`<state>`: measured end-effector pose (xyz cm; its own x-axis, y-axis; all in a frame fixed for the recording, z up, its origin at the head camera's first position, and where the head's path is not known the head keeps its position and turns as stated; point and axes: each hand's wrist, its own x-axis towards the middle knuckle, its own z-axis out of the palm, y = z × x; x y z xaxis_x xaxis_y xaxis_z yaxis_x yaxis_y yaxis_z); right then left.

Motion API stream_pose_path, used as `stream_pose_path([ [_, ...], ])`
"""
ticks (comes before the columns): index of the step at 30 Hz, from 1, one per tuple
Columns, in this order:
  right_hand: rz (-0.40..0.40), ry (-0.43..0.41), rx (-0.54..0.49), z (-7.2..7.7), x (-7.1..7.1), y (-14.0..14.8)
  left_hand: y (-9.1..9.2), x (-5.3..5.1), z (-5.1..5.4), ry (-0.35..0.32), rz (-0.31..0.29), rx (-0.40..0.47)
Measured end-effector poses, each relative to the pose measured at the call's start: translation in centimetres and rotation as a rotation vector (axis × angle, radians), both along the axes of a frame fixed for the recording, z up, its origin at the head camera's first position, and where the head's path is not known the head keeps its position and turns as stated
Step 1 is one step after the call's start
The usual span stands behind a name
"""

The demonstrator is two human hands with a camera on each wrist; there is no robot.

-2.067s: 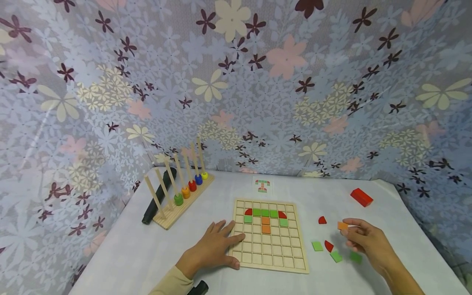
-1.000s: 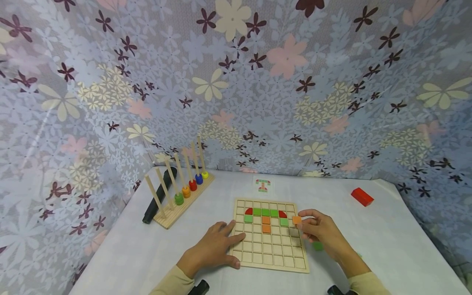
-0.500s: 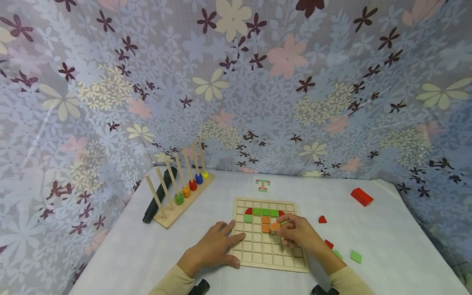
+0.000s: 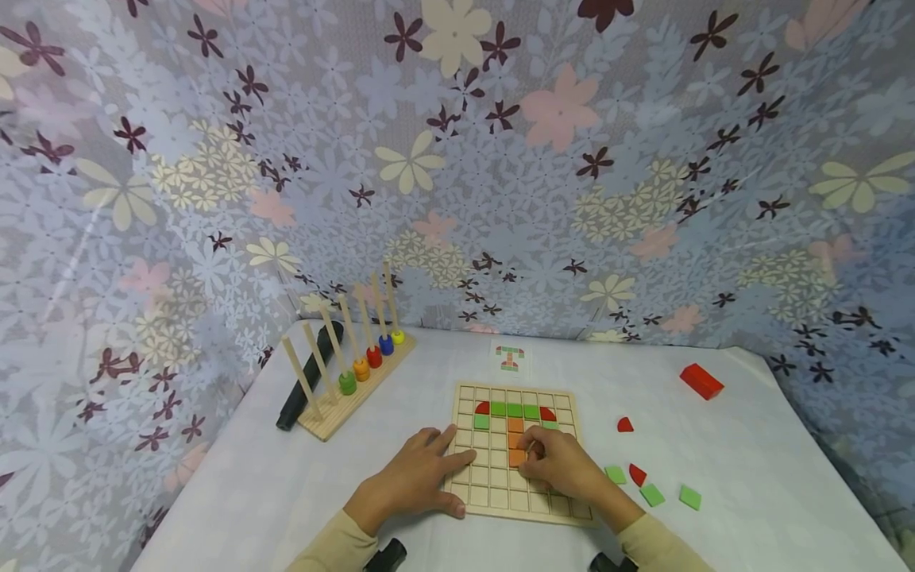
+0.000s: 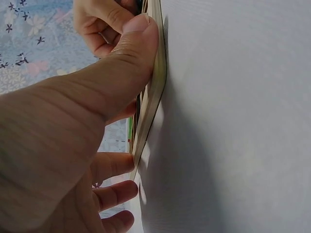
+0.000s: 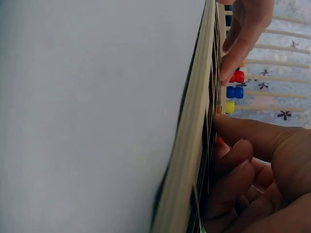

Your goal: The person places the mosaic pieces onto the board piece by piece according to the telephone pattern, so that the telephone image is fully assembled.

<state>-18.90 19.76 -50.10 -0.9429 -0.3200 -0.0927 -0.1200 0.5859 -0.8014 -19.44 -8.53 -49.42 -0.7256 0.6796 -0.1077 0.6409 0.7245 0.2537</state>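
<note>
A wooden grid board lies on the white table. Spread fingers of my left hand rest on its left edge; in the left wrist view the thumb lies against the board's side. My right hand is over the board's middle, finger and thumb pinching an orange square tile at a cell below two other orange tiles. Above these runs a row of green tiles with a red quarter-round tile at each end. Another green tile sits under the left red one; its counterpart on the right is partly hidden.
Loose green tiles and red quarter-round tiles lie right of the board. A pattern card is behind it. A peg stand with coloured beads and a black rod stand left; a red block lies back right.
My right hand has carried the orange tile leftward from the table's right side to the board and lowered it below the other orange tiles. My left hand has stayed on the board's edge.
</note>
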Motion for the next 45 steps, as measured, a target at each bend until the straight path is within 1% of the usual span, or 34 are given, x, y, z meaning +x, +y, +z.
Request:
stream_pose_path([
  [4, 0.000, 0.016, 0.019, 0.0, 0.0, -0.1, 0.1, -0.1, 0.0, -0.006, 0.005, -0.002],
  [9, -0.002, 0.061, 0.052, 0.2, 0.0, -0.3, 0.0, -0.1, -0.1, -0.011, 0.014, -0.008],
  [13, -0.004, 0.062, 0.049, 0.6, 0.0, 0.0, 0.1, -0.2, 0.2, -0.007, 0.014, -0.005],
  [15, -0.021, 0.049, 0.032, 1.0, 0.0, 0.6, 0.1, -0.2, 0.3, -0.006, 0.010, -0.002],
  [18, -0.064, 0.004, -0.023, 1.9, -0.2, 2.4, 0.2, -0.3, 0.4, -0.007, 0.007, 0.002],
  [21, -0.131, -0.053, -0.096, 3.0, -1.0, 5.2, 0.3, -0.4, 0.5, -0.010, 0.008, -0.001],
  [24, -0.207, -0.074, -0.154, 3.8, -1.9, 8.6, 0.3, -0.4, 0.8, -0.005, 0.010, -0.010],
  [27, -0.262, -0.080, -0.161, 4.3, -2.6, 11.9, 0.2, -0.4, 0.9, -0.007, 0.009, -0.015],
  [30, -0.268, -0.110, -0.127, 3.9, -3.1, 14.5, 0.1, -0.4, 0.8, -0.014, 0.010, -0.018],
  [35, -0.255, -0.147, -0.038, 2.0, -3.5, 16.8, 0.2, -0.3, 0.6, -0.032, 0.012, -0.013],
  [40, -0.262, -0.147, 0.014, 0.6, -3.8, 17.4, 0.2, -0.1, 0.5, -0.050, 0.011, -0.008],
  [45, -0.262, -0.124, 0.104, 0.1, -3.9, 16.9, 0.1, 0.0, 0.5, -0.052, 0.013, 0.007],
])
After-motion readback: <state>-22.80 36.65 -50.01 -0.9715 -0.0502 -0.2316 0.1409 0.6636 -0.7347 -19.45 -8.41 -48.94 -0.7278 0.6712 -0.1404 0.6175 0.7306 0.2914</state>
